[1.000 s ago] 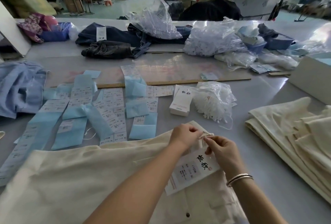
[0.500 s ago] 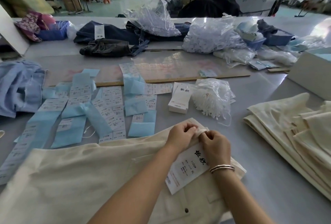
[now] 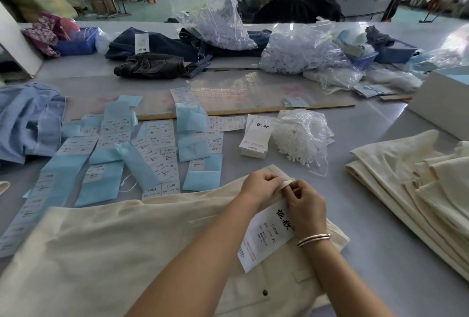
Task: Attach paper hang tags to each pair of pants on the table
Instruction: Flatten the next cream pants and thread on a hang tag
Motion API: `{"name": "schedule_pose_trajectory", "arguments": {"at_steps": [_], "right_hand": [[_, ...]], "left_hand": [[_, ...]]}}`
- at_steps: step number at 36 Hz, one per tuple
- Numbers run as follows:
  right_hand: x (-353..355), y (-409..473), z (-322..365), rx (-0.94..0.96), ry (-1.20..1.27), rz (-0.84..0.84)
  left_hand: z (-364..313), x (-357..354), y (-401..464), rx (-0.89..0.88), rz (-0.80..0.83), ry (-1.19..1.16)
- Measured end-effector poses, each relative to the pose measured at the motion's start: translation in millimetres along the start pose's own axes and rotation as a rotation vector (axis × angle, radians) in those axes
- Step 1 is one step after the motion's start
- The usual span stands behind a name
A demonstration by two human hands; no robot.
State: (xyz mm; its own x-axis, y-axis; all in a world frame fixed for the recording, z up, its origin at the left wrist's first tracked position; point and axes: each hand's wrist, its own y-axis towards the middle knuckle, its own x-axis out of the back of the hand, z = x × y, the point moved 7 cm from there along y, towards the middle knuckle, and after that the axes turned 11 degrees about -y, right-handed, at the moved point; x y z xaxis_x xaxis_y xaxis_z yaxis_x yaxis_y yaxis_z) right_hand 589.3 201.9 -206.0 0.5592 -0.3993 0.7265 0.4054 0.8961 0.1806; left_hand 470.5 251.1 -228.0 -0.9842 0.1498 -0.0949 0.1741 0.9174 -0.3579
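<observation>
left hand [image 3: 261, 186]: fingers curled, pinching a fold of cream fabric at the waistband edge of the cream pants [image 3: 132, 248].
right hand [image 3: 303, 206]: fingers bent in toward the left hand's fingertips, pinching at the same fold; what exactly sits between the fingertips is too small to tell. a metal bangle [image 3: 314, 239] sits on the wrist.
hang tag [image 3: 266, 235]: white, printed, lying tilted on the pants just below both hands, its top end under the right hand's palm.
cream pants: spread flat on the grey table [image 3: 380, 253], nearest the viewer.
tag stack [image 3: 255, 139]: well beyond the hands, beside a clear bag of white fasteners [image 3: 302, 136].
folded cream pants [image 3: 418, 184]: piled to the right, apart from the hands.
label sheets [image 3: 154, 149]: white and blue, scattered to the left.
</observation>
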Motion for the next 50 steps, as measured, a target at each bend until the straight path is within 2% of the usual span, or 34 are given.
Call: {"name": "schedule_pose_trajectory", "arguments": {"at_steps": [4,10,14,18,21,27,29,32,37,50], "right_hand": [[0.0,-0.6,-0.1,0.000,0.005,0.006],[5.2,-4.9,3.1,0.027,0.103,0.068],[28.3,-15.9,-10.6,-0.028,0.307,0.067],[49.7,-32.2,-19.2,-0.146,0.703,0.081],[53.9,-37.9,-13.3,-0.171,0.845,0.160],[43.8,-28.8,16.3,-0.156,1.109,0.396],[39.9,-22.6,23.3,-0.128,1.100,0.407],[32.9,-12.9,24.1,-0.155,1.071,0.331],[25.0,-0.2,20.8,-0.043,0.784,0.191],[19.9,-6.2,25.3,0.175,0.327,0.115]], "left_hand": [[-2.7,0.1,-1.8,0.045,0.063,-0.072],[-4.1,5.6,-1.3,0.012,-0.003,0.035],[-5.1,18.9,1.3,-0.021,-0.098,-0.088],[-9.0,32.9,0.1,-0.069,-0.165,-0.174],[-16.9,31.3,-6.1,-0.128,-0.127,-0.182],[-35.4,11.7,-33.6,-0.377,0.068,-0.064],[-34.3,7.1,-39.7,-0.405,0.114,-0.067],[-25.0,6.2,-44.0,-0.407,0.138,-0.085],[-9.4,16.3,-43.3,-0.388,0.096,-0.127],[-2.6,20.0,-42.6,-0.440,0.029,-0.105]]}}
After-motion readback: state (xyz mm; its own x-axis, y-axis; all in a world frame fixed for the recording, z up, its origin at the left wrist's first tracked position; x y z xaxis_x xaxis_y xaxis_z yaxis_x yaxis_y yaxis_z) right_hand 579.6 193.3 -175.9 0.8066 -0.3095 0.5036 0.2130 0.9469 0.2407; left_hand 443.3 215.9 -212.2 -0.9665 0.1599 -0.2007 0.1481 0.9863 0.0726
